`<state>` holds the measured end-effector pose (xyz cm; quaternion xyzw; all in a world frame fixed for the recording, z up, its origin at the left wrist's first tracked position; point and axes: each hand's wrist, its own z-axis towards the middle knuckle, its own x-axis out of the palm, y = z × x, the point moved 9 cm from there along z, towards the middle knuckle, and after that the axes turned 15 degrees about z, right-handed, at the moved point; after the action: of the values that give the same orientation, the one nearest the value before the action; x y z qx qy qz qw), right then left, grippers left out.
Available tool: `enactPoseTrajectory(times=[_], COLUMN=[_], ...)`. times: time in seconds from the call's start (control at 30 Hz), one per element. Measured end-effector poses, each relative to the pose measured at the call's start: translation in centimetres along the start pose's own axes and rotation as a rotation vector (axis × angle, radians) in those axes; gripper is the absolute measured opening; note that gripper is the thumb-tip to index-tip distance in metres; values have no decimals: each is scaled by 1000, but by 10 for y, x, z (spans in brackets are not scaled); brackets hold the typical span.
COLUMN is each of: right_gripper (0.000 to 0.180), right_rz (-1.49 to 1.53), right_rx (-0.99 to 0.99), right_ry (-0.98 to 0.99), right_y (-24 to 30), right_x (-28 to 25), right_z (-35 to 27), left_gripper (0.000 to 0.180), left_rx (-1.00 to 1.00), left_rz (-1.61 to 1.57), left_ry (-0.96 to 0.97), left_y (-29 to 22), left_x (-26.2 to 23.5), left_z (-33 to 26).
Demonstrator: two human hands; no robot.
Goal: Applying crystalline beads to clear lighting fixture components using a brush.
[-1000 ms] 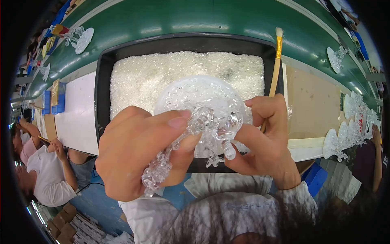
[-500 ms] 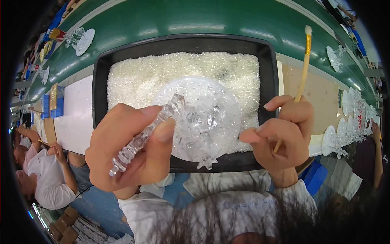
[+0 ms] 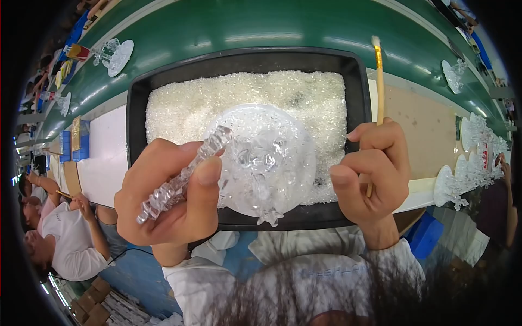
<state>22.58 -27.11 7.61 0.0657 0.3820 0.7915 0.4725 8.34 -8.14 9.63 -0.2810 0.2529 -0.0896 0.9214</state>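
My left hand is closed around a clear, ridged stem that slants up to the right. Past its upper end, a round white disc covered with clear pieces hangs over the tray; how the stem joins it is hidden. A star-shaped clear piece sticks out at the disc's near edge. On the right, my right hand grips a slim brush by its wooden handle, the pale bristles pointing up and away. The right fingertips are apart from the disc.
Beneath the disc, a black tray holds clear granules. Behind it runs a green belt carrying similar clear ornaments. More ornaments stand at the right. Blue boxes and a seated co-worker are at the left.
My left hand and the ornament have shifted slightly left. My right hand has moved a little left, and the brush now stands more upright.
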Motion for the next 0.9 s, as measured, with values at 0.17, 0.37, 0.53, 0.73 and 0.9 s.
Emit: enactPoseTrajectory(times=[0.17,0.37,0.53,0.73,0.9], right_gripper=[17,9,11,16,21], right_rz=[-80,24,-9,-11,45], right_rx=[20,7,43,27,-20], right_ry=[-100,-1,-54,-47,21], right_y=[-1,-1,-3,-4,3], right_x=[2,-3,0,-1,3], right_z=[1,1,3,3,4], left_gripper=[23,24,29,25,22], left_rx=[91,53,29,-84,-189], left_rz=[-99,-108,-31,-30,-66], left_ry=[-10,-65,-9,-23,-12], left_y=[0,3,4,10,9], left_x=[2,0,-1,-2,3], left_z=[0,-3,-6,-7,-2])
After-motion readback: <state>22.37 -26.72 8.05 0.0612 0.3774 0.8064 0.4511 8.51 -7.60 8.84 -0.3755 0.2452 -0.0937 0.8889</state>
